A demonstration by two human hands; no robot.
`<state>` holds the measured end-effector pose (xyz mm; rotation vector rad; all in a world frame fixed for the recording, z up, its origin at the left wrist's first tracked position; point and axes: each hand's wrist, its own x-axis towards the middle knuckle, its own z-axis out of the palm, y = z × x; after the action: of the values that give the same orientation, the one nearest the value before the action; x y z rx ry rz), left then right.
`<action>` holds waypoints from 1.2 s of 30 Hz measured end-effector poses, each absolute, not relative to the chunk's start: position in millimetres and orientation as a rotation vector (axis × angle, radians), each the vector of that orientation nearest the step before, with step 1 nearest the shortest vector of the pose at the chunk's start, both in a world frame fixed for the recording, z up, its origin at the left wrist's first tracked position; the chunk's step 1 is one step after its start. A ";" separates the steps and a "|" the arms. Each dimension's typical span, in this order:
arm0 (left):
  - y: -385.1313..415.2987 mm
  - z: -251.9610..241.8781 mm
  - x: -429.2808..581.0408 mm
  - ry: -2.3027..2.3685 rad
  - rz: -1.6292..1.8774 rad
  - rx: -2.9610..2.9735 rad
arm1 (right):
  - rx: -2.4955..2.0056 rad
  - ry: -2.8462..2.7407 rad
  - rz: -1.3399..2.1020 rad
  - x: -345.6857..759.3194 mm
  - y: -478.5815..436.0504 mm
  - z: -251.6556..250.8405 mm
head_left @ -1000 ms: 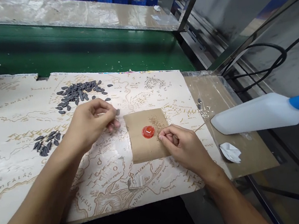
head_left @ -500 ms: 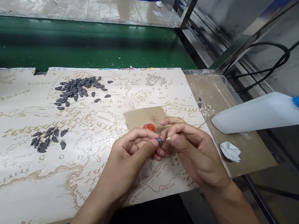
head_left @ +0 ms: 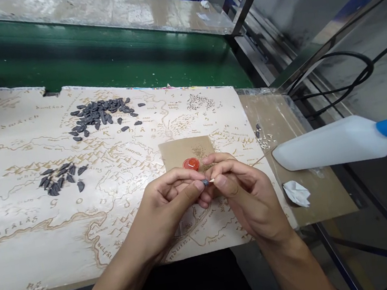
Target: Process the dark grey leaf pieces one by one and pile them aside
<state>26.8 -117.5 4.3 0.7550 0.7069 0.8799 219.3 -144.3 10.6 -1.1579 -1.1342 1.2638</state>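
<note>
My left hand (head_left: 175,193) pinches a small dark grey piece (head_left: 205,182) between thumb and fingertips. Close beside it, my right hand (head_left: 246,185) holds a thin stick with a pale tip (head_left: 212,180), its tip pointing at the dark piece. Just beyond my fingers lies a brown card (head_left: 173,152) with a red blob (head_left: 191,164) and scattered brown specks on it. A large pile of dark pieces (head_left: 102,112) lies at the upper left, and a smaller group (head_left: 63,177) sits nearer on the left.
Tiny pale bits (head_left: 202,101) lie scattered beyond the card on the map-printed sheet (head_left: 43,252). At the right are a white bottle (head_left: 330,144) with a blue cap and a crumpled tissue (head_left: 297,193). A green trough (head_left: 93,48) runs behind the table.
My right hand has shifted slightly left, bringing the pale tip closer to the dark piece. More of the red blob shows.
</note>
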 end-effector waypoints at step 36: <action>-118.1 5.3 21.3 0.809 0.867 0.817 | -1.152 -1.105 1.301 210.5 -144.2 12.3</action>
<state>21.3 -118.1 5.3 0.8169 0.8093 0.8672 210.5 -144.2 12.3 -1.1521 -1.1047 1.3006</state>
